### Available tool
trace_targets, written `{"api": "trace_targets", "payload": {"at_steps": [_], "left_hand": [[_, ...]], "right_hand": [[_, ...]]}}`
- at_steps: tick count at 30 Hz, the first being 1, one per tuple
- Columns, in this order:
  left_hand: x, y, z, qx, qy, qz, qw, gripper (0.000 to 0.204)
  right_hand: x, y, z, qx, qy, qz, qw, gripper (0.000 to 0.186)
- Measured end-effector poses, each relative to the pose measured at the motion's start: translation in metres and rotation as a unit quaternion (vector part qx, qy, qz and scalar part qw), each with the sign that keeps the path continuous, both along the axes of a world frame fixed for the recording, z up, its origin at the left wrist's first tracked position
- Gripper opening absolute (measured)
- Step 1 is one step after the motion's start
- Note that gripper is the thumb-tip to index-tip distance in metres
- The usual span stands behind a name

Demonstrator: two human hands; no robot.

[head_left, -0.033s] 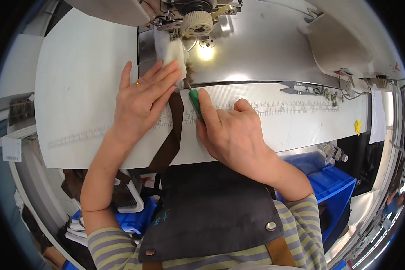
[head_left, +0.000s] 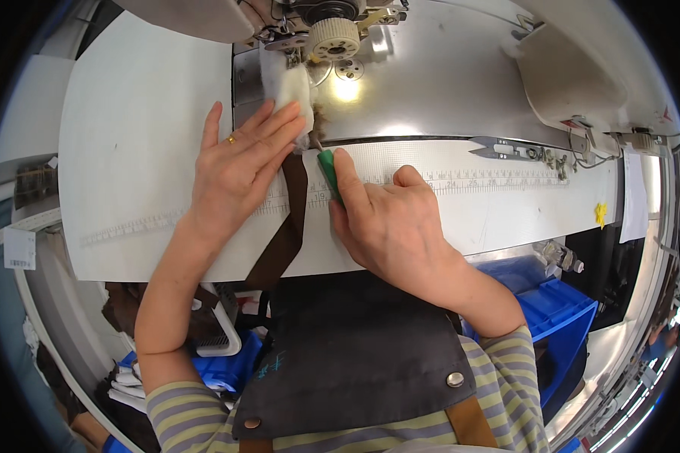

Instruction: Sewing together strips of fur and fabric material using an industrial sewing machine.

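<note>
My left hand [head_left: 242,162] lies with fingers stretched out on a strip of white fluffy material [head_left: 295,83] with brown fur along its right edge [head_left: 319,113], under the sewing machine head [head_left: 332,38]. My right hand [head_left: 385,215] grips a green-handled tool [head_left: 326,170], its thin metal tip against the fur edge. A dark brown band [head_left: 295,200] runs from beneath the white strip down over the table's front edge, between my hands.
The steel machine plate [head_left: 446,83] adjoins a white table [head_left: 113,113] with a long printed ruler [head_left: 468,181]. Thread snips [head_left: 506,149] lie right, near yellow scraps [head_left: 601,213]. Blue bins [head_left: 555,302] and a clear bottle [head_left: 559,257] sit below the table's right side.
The lower end of the brown band has shifted very slightly left. My hands are almost unmoved.
</note>
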State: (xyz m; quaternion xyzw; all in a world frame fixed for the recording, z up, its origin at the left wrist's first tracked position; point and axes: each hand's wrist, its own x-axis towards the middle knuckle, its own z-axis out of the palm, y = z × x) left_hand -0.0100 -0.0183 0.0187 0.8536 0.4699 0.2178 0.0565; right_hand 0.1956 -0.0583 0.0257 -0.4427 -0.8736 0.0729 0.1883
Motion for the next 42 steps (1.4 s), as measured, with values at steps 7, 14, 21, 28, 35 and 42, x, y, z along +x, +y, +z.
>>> {"api": "trace_targets", "payload": {"at_steps": [7,14,21,28,35,42], "left_hand": [[-0.004,0.001,-0.006,0.037,-0.023,0.003,0.999,0.028],[-0.008,0.007,-0.007,0.054,-0.027,-0.009,0.998,0.032],[-0.01,0.017,-0.009,0.074,-0.029,-0.02,0.997,0.034],[-0.009,0.033,-0.009,0.106,-0.04,-0.025,0.993,0.033],[-0.015,0.049,-0.016,0.074,-0.143,0.019,0.987,0.016],[-0.031,0.05,-0.005,-0.023,-0.197,0.106,0.974,0.012]], "right_hand": [[0.002,-0.005,0.005,-0.027,0.037,0.003,0.999,0.048],[0.003,0.008,0.007,-0.02,0.02,0.009,1.0,0.045],[0.0,0.02,0.004,-0.013,0.028,-0.002,1.0,0.045],[0.004,0.021,0.002,-0.025,0.068,-0.025,0.997,0.045],[0.023,0.02,0.001,0.0,0.059,-0.057,0.997,0.042],[0.066,0.025,0.006,0.012,0.037,-0.147,0.988,0.04]]}}
